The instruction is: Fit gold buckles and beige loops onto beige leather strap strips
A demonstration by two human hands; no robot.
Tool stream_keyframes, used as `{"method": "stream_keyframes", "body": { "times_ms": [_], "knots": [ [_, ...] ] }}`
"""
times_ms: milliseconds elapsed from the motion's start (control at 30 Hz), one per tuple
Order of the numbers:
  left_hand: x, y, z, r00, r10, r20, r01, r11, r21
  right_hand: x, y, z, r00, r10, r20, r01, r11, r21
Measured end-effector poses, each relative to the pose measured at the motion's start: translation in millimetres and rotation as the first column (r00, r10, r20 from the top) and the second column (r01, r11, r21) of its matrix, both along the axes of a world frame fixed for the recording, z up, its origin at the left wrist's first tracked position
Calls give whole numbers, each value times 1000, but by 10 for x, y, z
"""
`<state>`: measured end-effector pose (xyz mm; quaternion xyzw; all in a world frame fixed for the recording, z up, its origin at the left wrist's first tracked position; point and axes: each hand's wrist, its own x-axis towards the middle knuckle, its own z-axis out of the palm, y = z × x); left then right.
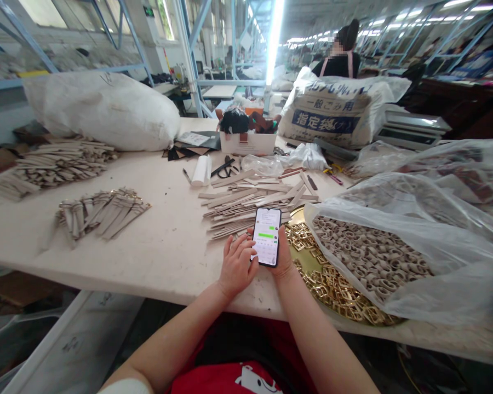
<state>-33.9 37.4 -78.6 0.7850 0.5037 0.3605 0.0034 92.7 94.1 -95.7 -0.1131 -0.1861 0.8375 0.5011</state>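
A smartphone with a lit chat screen and a keyboard showing is upright in my right hand, whose fingers wrap its right side and back. My left hand lies over the phone's lower left part, fingers spread and some tips at the screen. Nothing is gripped in that hand. Just beyond the phone lies a loose pile of flat beige strips. To the right of my right hand, gold buckles fill a round gold tray, partly under a clear plastic bag of small beige loops.
On the table's left lie buckled straps and a larger heap of strips. Behind stand a stuffed white sack, a white box and a printed bag. Scissors lie near a white roll. A person is farther back.
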Motion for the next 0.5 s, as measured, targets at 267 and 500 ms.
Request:
{"method": "stream_keyframes", "body": {
  "times_ms": [267, 500],
  "knots": [
    [-3, -9, 9, 1000, -16, 23, 15, 1000, 23, 4, -4, -9, 1000, -2, 20, 3, 1000, -17],
    [-18, -33, 38, 995, -87, 45, 84, 994, 66, 10, -3, 1, 999, -7, 34, 8, 1000, -14]
  ]
}}
